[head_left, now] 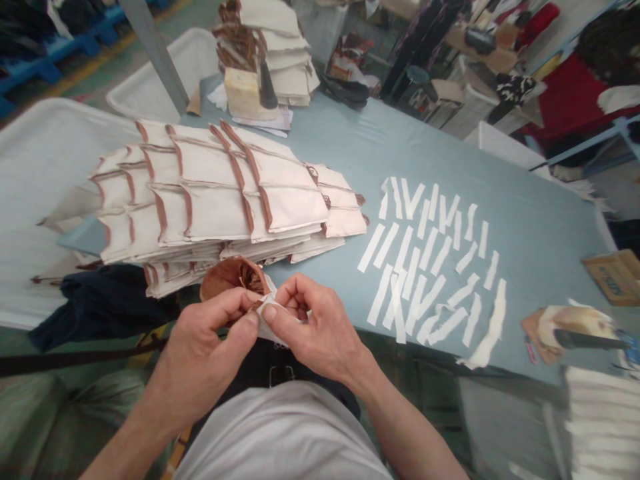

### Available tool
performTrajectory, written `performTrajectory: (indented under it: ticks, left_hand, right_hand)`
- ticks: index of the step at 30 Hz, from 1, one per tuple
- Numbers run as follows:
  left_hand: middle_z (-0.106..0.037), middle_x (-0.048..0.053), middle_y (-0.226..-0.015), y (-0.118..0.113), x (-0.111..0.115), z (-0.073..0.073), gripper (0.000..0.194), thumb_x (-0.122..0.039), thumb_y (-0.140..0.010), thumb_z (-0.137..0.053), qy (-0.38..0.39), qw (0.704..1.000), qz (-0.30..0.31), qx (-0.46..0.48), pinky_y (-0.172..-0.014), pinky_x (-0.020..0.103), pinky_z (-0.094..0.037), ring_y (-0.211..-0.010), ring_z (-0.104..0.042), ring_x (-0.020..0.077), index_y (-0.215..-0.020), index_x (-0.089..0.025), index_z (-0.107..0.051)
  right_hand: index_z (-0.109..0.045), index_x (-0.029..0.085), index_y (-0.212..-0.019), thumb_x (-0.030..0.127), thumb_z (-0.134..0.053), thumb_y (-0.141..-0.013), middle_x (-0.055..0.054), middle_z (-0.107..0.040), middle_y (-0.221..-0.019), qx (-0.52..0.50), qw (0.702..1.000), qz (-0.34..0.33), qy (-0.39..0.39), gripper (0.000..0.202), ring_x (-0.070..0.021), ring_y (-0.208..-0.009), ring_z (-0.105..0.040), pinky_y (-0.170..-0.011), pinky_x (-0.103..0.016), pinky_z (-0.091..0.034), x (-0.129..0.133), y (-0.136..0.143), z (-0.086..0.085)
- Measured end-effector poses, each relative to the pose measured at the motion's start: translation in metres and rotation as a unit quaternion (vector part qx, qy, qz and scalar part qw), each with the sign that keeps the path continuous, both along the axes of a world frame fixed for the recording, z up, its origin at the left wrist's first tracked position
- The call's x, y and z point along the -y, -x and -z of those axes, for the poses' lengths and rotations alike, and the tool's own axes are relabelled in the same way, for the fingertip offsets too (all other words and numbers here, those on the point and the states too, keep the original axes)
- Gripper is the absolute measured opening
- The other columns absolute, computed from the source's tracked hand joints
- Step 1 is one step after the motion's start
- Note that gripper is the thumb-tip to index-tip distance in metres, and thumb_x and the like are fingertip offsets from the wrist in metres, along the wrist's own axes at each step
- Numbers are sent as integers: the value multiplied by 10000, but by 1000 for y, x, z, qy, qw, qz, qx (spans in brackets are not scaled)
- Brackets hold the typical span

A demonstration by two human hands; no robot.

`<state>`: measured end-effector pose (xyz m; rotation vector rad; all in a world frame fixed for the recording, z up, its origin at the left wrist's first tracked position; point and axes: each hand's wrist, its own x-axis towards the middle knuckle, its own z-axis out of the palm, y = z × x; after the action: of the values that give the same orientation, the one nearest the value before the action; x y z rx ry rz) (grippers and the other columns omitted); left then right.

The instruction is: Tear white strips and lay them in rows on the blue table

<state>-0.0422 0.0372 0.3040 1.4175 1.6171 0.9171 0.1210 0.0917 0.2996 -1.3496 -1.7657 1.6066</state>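
Note:
Close to my body, my left hand (223,347) and my right hand (313,325) pinch a small white-and-brown fabric piece (267,319) between thumbs and fingertips. The two hands nearly meet on it, and fingers cover much of the piece. Just beyond the left fingers a rounded brown fabric part (220,277) shows gathered folds inside; it appears joined to the held piece. Behind it lies a big overlapping stack of cream fabric pieces (215,180) with brown edging. To the right, several short white strips (413,267) are spread across the blue table.
The blue-topped table (540,267) runs to the right. At its back stand a yellowish block (243,93) and more cream pieces (285,53). A dark cloth (100,307) hangs at the left near a white bin (45,147). A cardboard box (615,277) sits at the right edge.

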Motion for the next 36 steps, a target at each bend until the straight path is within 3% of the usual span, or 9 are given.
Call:
performTrajectory:
  ticks: [6,13,18,21,28,31,33,36]
  left_hand:
    - [-627,-59,-578,-2,-1,0,243,-269,-886,-531,-22,999,-9,-48,-508,199,-412,-514,-547,115,-706,-211,-683]
    - [-687,-36,-632,-8,1,4,238,-235,-878,-471,-50,990,4,-133,-550,230,-445,-538,-625,129,-713,-208,-640]
    - [-705,7,-645,-15,3,14,270,-196,-875,-454,-93,969,-16,-227,-565,277,-453,-542,-653,165,-784,-167,-707]
    - [-698,8,-636,-18,4,17,271,-169,-858,-453,-101,971,-16,-217,-545,269,-440,-531,-642,157,-781,-158,-713]
    - [-721,-3,-733,-16,-9,11,253,-182,-848,-453,-48,993,-3,-107,-623,237,-470,-637,-659,137,-790,-172,-699]
    - [-671,-33,-664,-10,-15,2,243,-187,-840,-463,-33,998,23,-57,-544,214,-432,-570,-589,117,-730,-191,-679]
    - [-628,-53,-605,-6,-17,-6,249,-185,-847,-470,-33,997,57,-33,-498,205,-400,-519,-542,106,-712,-196,-679]
    - [-616,-65,-587,-1,-20,-18,254,-181,-870,-479,-31,993,112,-9,-484,193,-395,-502,-541,99,-731,-201,-691]
  right_hand:
    - [-566,206,-795,372,-674,-861,72,-529,-623,-45,997,-8,55,208,-91,-558,-460,-544,-223,-350,-2,-2,7]
    - [-512,217,-751,408,-623,-805,68,-500,-627,-60,994,-4,94,227,-100,-579,-435,-561,-233,-335,-5,-1,12]
    - [-457,230,-731,432,-536,-811,70,-416,-631,-90,991,-15,101,231,-114,-596,-379,-547,-245,-302,-8,0,27]
    - [-428,231,-712,424,-471,-849,63,-391,-644,-124,988,-28,93,241,-121,-613,-366,-569,-254,-307,-9,-1,36]
    - [-366,242,-688,376,-418,-913,66,-370,-620,-66,997,27,-32,267,-128,-610,-370,-590,-279,-272,-5,4,40]
    - [-378,241,-689,389,-423,-970,68,-395,-613,-61,997,31,-41,321,-125,-595,-381,-583,-279,-290,-8,1,38]
    - [-438,234,-722,420,-455,-1002,62,-455,-633,-80,994,44,-66,337,-125,-604,-429,-606,-272,-348,-12,-5,33]
    - [-571,209,-906,419,-574,-980,3,-642,-821,-137,974,46,-176,222,-153,-774,-603,-768,-285,-473,-21,-17,17]
